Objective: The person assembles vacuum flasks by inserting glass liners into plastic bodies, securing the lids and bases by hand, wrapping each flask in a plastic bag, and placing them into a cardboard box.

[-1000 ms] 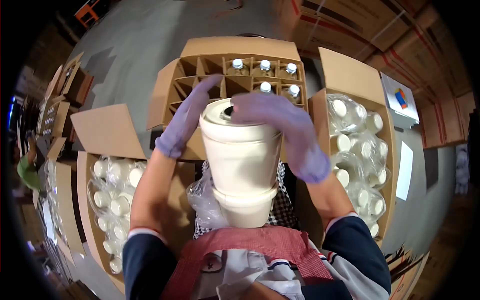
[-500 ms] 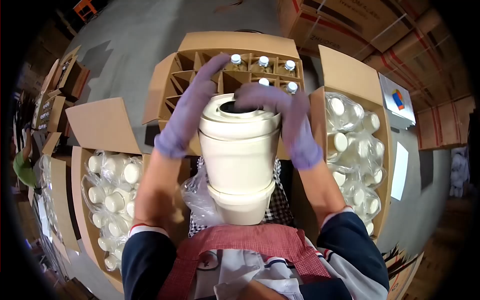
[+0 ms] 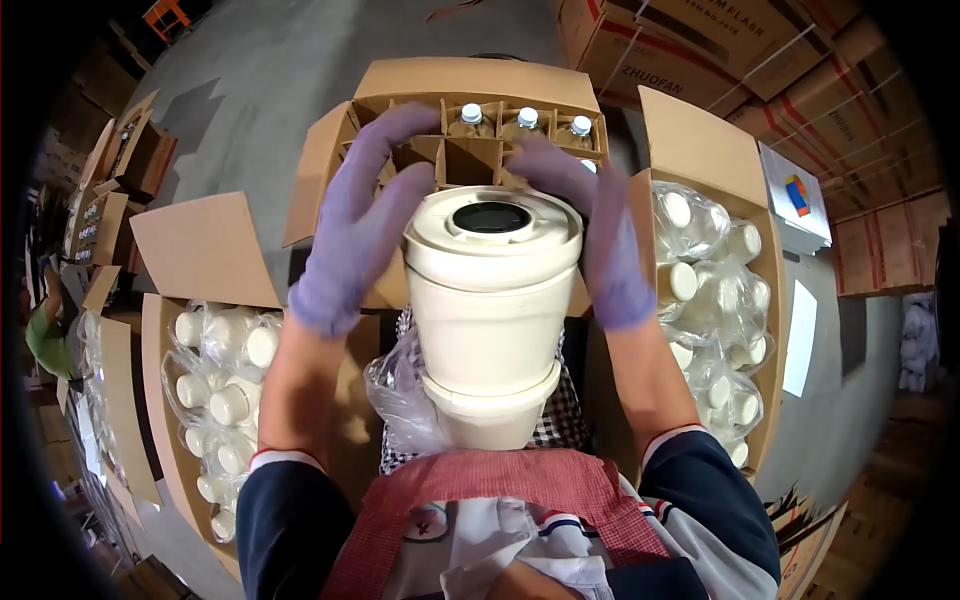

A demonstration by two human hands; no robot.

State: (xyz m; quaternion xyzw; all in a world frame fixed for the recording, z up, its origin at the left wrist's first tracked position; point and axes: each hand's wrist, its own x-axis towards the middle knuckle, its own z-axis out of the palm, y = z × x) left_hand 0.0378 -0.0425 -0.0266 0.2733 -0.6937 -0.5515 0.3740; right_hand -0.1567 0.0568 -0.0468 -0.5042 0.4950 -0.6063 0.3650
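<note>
A cream plastic canister (image 3: pixel 490 325) stands upright in front of me, its top lid-like ring around a dark round opening (image 3: pixel 491 217). It appears to sit on a smaller cream base. My left hand (image 3: pixel 365 215), in a purple glove, is raised at the canister's left with fingers spread and nothing in it. On the other side, my gloved right hand (image 3: pixel 598 225) reaches over the back right of the rim, fingers stretched and slightly blurred. Whether it touches the rim I cannot tell. Behind both hands is a divided carton (image 3: pixel 470 77) holding several clear bottles with pale tops (image 3: pixel 527 118).
Open cartons on my left (image 3: pixel 152 380) and right (image 3: pixel 772 330) hold bagged cream containers. A crumpled clear bag (image 3: pixel 408 405) lies by the canister's base. Stacked cartons (image 3: pixel 690 60) rise at the back right. A person in green (image 3: pixel 48 335) is at the far left.
Both hands have drawn apart from the canister's top, uncovering its dark opening. The left moved left, and the right moved slightly right. The canister's top shifted slightly right.
</note>
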